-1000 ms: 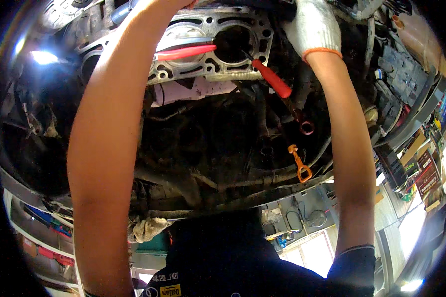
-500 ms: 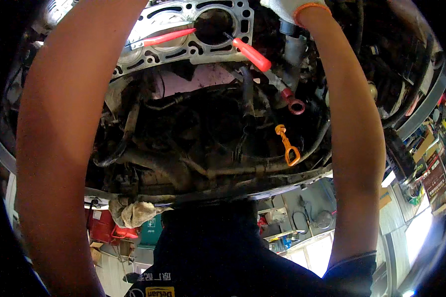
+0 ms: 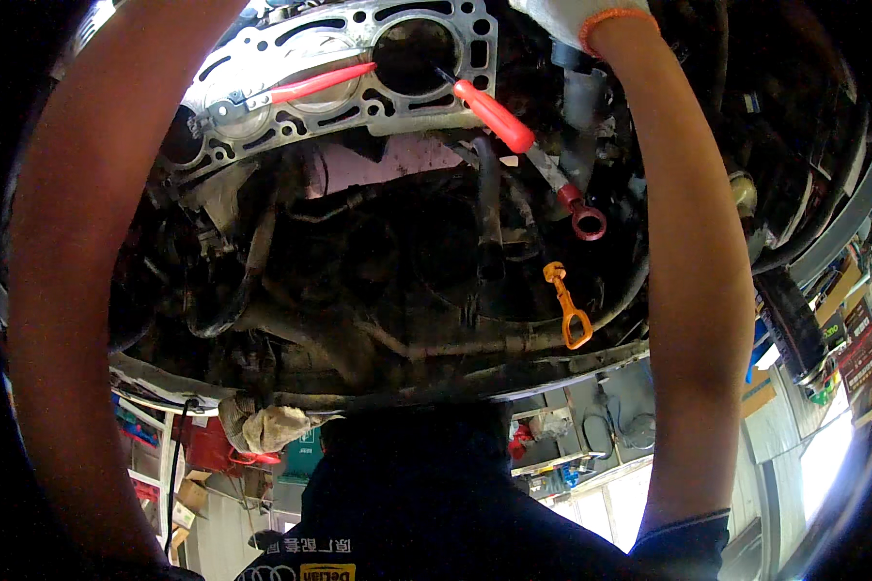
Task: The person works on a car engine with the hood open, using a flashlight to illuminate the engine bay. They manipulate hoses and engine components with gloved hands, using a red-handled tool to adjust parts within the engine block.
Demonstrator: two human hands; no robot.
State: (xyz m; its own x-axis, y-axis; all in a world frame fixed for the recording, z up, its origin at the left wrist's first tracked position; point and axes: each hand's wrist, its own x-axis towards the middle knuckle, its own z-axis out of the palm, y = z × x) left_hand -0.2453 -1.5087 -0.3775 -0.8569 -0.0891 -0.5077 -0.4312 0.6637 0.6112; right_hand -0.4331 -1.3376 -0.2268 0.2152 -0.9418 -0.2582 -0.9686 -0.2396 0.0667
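My left forearm (image 3: 87, 213) reaches up past the upper edge at the left, its hand beyond the picture. My right hand (image 3: 576, 17), in a white glove with an orange cuff, shows only partly at the top, right of the metal engine block (image 3: 426, 118); its fingers are cut off or hidden. Across the block's top face lie pliers (image 3: 320, 83) with red grips, their jaws toward my left arm. A red-handled screwdriver (image 3: 496, 118) rests at the block's right end, its shaft pointing at the dark cylinder bore (image 3: 412, 60).
Below the block, dark hoses and pipes fill the engine bay. An orange dipstick handle (image 3: 565, 308) and a dark red ring-shaped handle (image 3: 585, 221) stick up at the right. A dirty cloth glove (image 3: 273, 428) lies on the front edge. Cartons (image 3: 857, 339) stand at the far right.
My left forearm has shifted left, uncovering the pliers' jaws and more of the block's left end. The right arm has barely moved. The view has shifted slightly.
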